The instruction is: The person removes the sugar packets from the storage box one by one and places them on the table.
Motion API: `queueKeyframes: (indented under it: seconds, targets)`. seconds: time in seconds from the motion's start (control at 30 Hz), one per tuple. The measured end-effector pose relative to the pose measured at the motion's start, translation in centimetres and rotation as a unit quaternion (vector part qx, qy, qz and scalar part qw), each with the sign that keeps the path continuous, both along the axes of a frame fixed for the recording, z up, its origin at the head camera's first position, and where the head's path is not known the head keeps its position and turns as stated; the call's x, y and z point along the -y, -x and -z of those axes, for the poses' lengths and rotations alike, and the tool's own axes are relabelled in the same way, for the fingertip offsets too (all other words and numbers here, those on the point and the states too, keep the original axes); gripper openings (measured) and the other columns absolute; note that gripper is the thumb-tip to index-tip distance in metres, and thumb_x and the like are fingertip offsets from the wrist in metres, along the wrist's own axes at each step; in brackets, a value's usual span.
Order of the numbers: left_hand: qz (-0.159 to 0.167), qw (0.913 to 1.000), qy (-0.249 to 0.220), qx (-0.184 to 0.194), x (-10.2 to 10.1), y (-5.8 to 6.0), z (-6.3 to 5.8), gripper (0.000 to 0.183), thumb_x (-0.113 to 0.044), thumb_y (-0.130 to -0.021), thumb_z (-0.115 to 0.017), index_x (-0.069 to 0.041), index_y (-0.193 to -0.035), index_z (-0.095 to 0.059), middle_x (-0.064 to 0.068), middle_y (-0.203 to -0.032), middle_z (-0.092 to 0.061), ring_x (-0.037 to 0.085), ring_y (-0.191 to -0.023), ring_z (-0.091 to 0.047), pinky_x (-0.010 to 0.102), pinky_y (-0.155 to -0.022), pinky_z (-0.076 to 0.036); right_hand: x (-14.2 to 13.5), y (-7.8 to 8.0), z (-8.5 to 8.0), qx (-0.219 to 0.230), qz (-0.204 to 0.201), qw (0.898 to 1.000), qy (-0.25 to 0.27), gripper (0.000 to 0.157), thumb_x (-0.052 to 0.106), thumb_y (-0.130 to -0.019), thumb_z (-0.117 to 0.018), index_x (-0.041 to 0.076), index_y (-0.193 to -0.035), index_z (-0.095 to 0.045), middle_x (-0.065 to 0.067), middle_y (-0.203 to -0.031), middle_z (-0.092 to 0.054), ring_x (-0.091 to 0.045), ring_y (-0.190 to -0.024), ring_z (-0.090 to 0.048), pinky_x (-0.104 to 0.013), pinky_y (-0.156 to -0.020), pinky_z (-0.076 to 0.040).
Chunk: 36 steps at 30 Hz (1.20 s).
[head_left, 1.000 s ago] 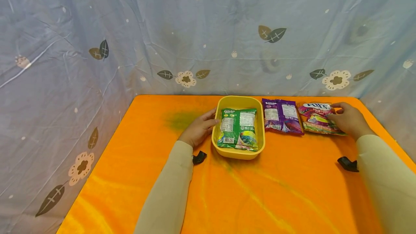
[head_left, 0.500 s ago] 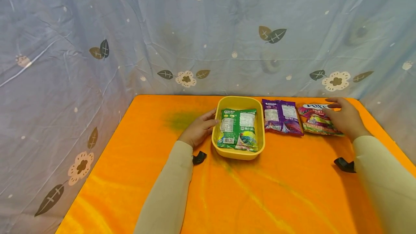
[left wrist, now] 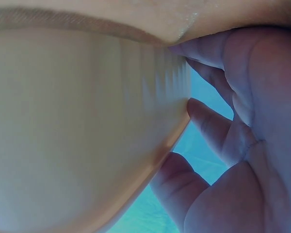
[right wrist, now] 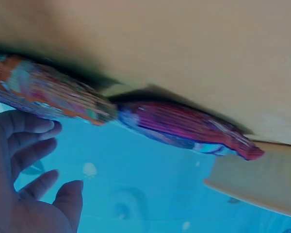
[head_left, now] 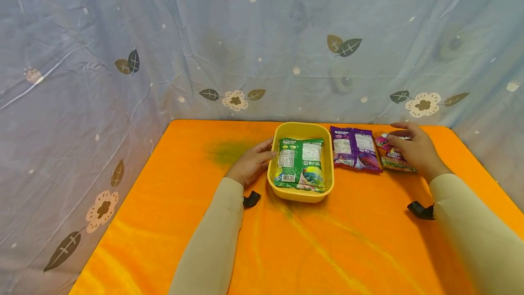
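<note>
My left hand [head_left: 252,164] rests its fingertips against the left wall of a yellow plastic tub [head_left: 300,196]. In the left wrist view, the fingers [left wrist: 211,124] are loosely spread and touch the tub's side [left wrist: 82,131]. A green Fox's candy bag [head_left: 299,165] lies flat in the tub. Over a red-and-orange Fox's candy bag [head_left: 386,149] hovers my right hand [head_left: 418,150], hiding the bag's right part. The right wrist view has that hand [right wrist: 36,170] with fingers apart and nothing held, close to the bag [right wrist: 53,92].
A purple candy bag [head_left: 356,148] lies between the tub and the red-and-orange bag. Orange cloth [head_left: 327,249] covers the table. Grey-blue curtains [head_left: 262,44] with leaf and flower prints stand behind it and at both sides.
My right hand has moved left from the right end of the red-and-orange candy bag to above its middle, covering more of it. My left hand and the tub stay put.
</note>
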<state>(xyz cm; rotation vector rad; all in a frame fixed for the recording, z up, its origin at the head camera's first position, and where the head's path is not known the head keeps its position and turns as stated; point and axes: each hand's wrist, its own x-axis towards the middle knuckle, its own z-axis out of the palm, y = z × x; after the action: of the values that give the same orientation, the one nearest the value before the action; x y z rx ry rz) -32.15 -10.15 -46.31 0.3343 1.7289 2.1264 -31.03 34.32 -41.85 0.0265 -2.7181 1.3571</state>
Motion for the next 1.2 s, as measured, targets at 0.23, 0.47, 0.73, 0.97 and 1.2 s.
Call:
queueKeyframes:
  seconds: [0.23,0.47,0.73,0.97,1.2]
  targets:
    - [-0.001,1.0000,0.000,0.005,-0.1,0.0,0.1,0.058,-0.013,-0.096,-0.058,-0.019,-0.149,-0.037,0.006,-0.147,-0.039,0.025,-0.120,-0.052,0.036,-0.094,-0.047,2.4,-0.2,-0.5,0.005,-0.015,0.999,0.036,0.066,0.048,-0.095,-0.053,0.012,-0.147,-0.036,-0.021,-0.133,-0.045,-0.041,-0.105,-0.054,-0.031,-0.076,-0.055]
    - [0.000,1.0000,-0.001,0.001,-0.1,0.0,0.2,0.056,-0.012,-0.096,-0.058,-0.021,-0.148,-0.040,0.007,-0.146,-0.041,0.026,-0.119,-0.052,0.037,-0.094,-0.047,5.3,-0.4,-1.2,-0.007,-0.054,0.996,0.065,0.058,0.045,-0.094,-0.055,0.019,-0.144,-0.040,-0.014,-0.131,-0.047,-0.034,-0.107,-0.056,-0.031,-0.081,-0.054]
    - [0.003,1.0000,-0.002,-0.002,-0.1,0.0,0.2,0.057,-0.013,-0.096,-0.058,-0.020,-0.149,-0.038,0.008,-0.147,-0.040,0.025,-0.119,-0.053,0.037,-0.094,-0.046,8.2,-0.9,-1.9,-0.003,-0.087,0.989,0.118,0.055,0.042,-0.093,-0.058,0.020,-0.142,-0.043,-0.016,-0.130,-0.048,-0.036,-0.108,-0.056,-0.038,-0.085,-0.052]
    - [0.007,0.9999,-0.007,-0.005,-0.1,0.0,0.1,0.057,-0.011,-0.097,-0.057,-0.018,-0.150,-0.037,0.010,-0.147,-0.039,0.027,-0.119,-0.052,0.038,-0.095,-0.046,10.0,-1.3,-2.3,0.015,-0.110,0.980,0.164,0.052,0.038,-0.094,-0.059,0.020,-0.140,-0.043,-0.016,-0.131,-0.048,-0.032,-0.110,-0.057,-0.039,-0.088,-0.050]
    - [0.020,0.9998,-0.001,-0.010,0.0,0.0,-0.1,0.063,-0.017,-0.095,-0.061,-0.017,-0.151,-0.033,0.012,-0.149,-0.036,0.028,-0.121,-0.050,0.039,-0.098,-0.044,11.8,-1.6,-2.8,0.021,-0.134,0.967,0.218,0.052,0.035,-0.094,-0.061,0.018,-0.141,-0.043,-0.017,-0.131,-0.045,-0.035,-0.112,-0.054,-0.040,-0.085,-0.051]
